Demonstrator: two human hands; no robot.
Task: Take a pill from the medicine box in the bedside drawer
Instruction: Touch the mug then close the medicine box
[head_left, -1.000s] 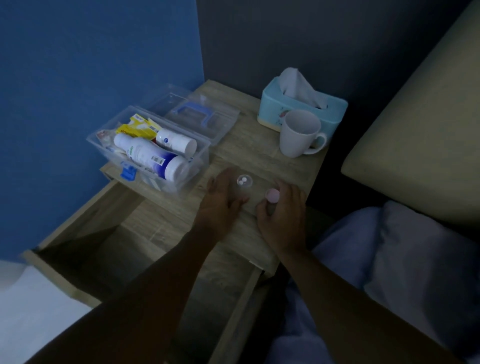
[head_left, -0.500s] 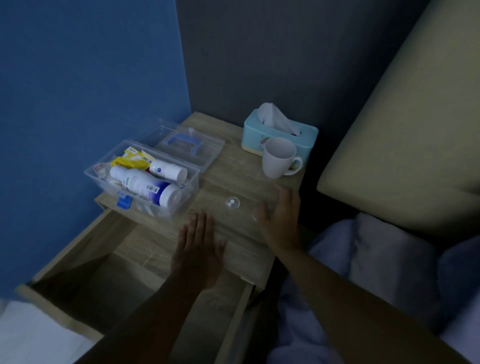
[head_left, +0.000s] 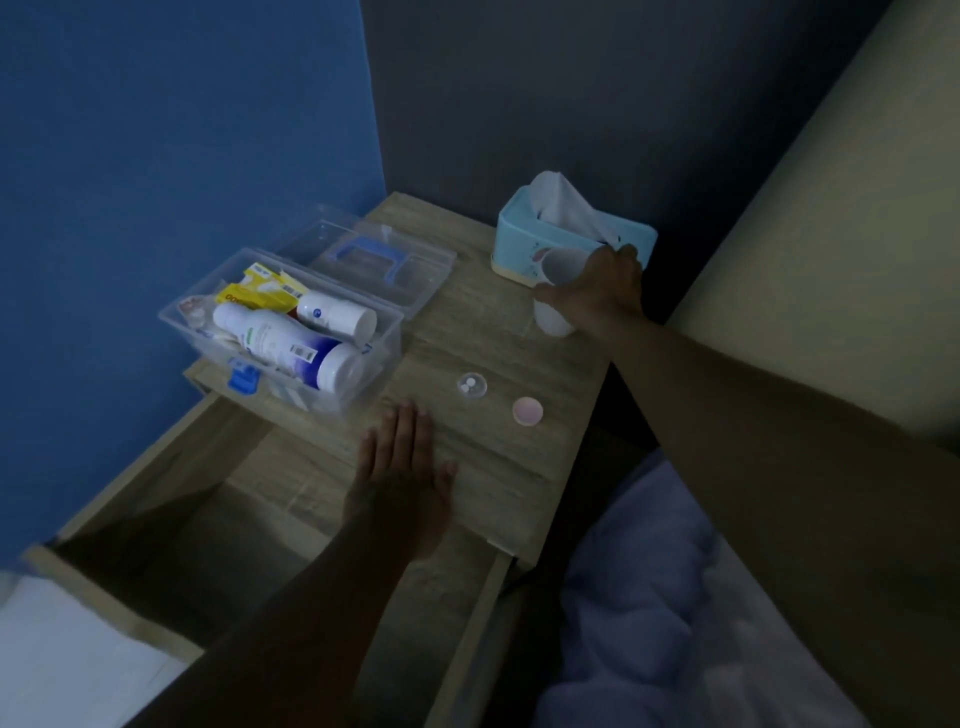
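The clear medicine box stands open on the left of the bedside table, holding white bottles and yellow packets. Its clear lid with a blue handle lies behind it. A small clear cup with two white pills sits mid-table, and a pink cap lies to its right. My left hand rests flat and open on the table's front edge, empty. My right hand is wrapped around the white mug at the back right.
A light-blue tissue box stands just behind the mug. The wooden drawer below the tabletop is pulled out toward me. Blue wall on the left, the bed's headboard and pale bedding on the right.
My right hand left the pink cap on the table and reached back to grasp the mug. My left hand drew back from the pill cup to the table's front edge.
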